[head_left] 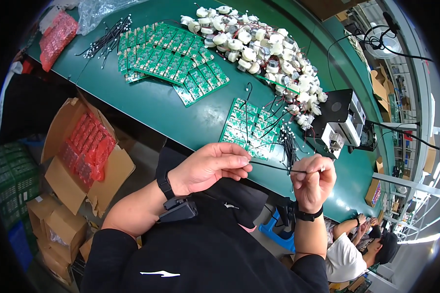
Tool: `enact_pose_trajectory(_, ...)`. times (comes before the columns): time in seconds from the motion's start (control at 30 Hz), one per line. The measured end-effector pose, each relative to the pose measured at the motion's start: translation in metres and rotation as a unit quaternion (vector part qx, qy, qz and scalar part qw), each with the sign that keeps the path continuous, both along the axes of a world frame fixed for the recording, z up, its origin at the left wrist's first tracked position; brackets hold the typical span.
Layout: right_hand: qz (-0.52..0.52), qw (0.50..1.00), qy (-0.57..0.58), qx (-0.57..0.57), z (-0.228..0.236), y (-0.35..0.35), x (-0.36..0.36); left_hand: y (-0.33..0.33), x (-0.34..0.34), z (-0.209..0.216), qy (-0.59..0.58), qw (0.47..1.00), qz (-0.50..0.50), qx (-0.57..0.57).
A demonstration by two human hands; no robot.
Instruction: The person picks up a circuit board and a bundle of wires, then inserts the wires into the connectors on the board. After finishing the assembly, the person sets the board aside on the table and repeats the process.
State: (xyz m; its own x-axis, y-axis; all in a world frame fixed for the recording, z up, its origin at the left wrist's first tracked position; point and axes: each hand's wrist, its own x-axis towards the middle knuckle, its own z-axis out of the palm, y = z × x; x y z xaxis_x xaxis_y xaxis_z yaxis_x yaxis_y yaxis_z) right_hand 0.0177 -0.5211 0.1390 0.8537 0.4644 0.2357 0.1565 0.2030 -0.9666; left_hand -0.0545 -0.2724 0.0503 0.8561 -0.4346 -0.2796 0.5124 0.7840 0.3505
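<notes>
A thin black cable [273,166] is stretched between my hands above the near edge of the green table. My left hand [214,168] pinches one end between thumb and fingers. Around the other end, the fingers of my right hand [315,181] are closed, with a small pale tip showing there. Just beyond my hands lies a green circuit board panel [235,117] with several black cables across it. A bunch of black cables with white connectors [289,146] rests at the panel's right side, near my right hand.
Stacked circuit board panels [168,56] and more black cables [110,41] lie at the far left. White round parts with wires [249,49] are heaped behind. A black-and-silver machine [338,119] stands right. Left of the table is an open carton [73,183]; a co-worker [347,259] sits right.
</notes>
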Motion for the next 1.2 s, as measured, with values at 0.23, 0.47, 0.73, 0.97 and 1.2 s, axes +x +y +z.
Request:
enact_pose_trajectory(0.23, -0.119, 0.911, -0.336, -0.206, 0.067, 0.012, 0.009, 0.018, 0.002, 0.018, -0.249, 0.827, 0.150, 0.482)
enact_pose_trajectory(0.47, 0.144, 0.870, -0.190, -0.431, 0.001, 0.067, -0.009, 0.008, -0.005, -0.010, -0.471, 0.550, 0.273, 0.633)
enact_pose_trajectory(0.73, 0.227, 0.880, -0.007, -0.417, -0.005, 0.076, 0.008, 0.021, -0.016, -0.020, -0.454, 0.509, 0.302, 0.666)
enact_pose_trajectory(0.97, 0.142, 0.913, 0.092, -0.371, -0.019, 0.056, 0.020, 0.002, -0.010, -0.022, -0.419, 0.567, 0.280, 0.652)
enact_pose_trajectory(1.2, 0.088, 0.861, -0.310, -0.392, -0.012, 0.091, 0.082, 0.018, 0.008, -0.019, -0.418, 0.415, 0.227, 0.776)
